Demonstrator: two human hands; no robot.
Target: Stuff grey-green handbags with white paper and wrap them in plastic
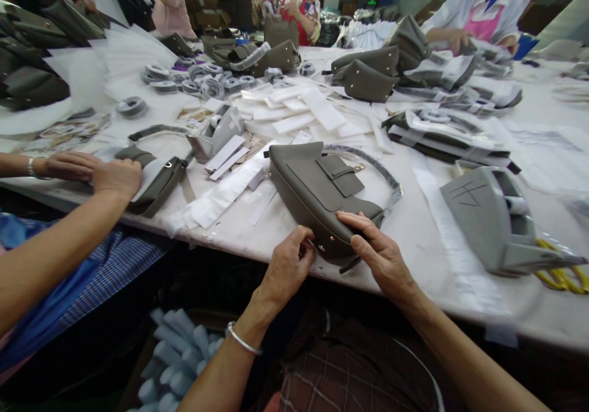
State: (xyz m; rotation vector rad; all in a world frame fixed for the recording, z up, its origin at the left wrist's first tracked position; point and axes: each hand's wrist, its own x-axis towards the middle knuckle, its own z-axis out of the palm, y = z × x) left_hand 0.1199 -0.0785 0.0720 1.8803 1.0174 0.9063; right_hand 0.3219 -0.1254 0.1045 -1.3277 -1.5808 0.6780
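Left hand (pixel 288 265) has its fingers (pixel 304 244) curled together, pinching at the near lower edge of the grey handbag (pixel 317 197), right by a small metal stud; right hand (pixel 377 249) lies flat over the bag's near right corner, fingers (pixel 354 219) spread slightly and pressing on the leather, thumb tucked at the edge; the bag lies on its side at the near edge of the white surface (pixel 414 240), flap pocket up, its wrapped strap (pixel 368 164) looping out behind; white paper strips (pixel 230 188) lie just left of it; a grey moulded block (pixel 494 219) sits to the right, yellow cord (pixel 559 274) beside it; at far left a co-worker's hands (pixel 99 170) rest on another grey bag (pixel 156 179); tape rolls (pixel 193 81) and more bags (pixel 363 75) crowd the far side.
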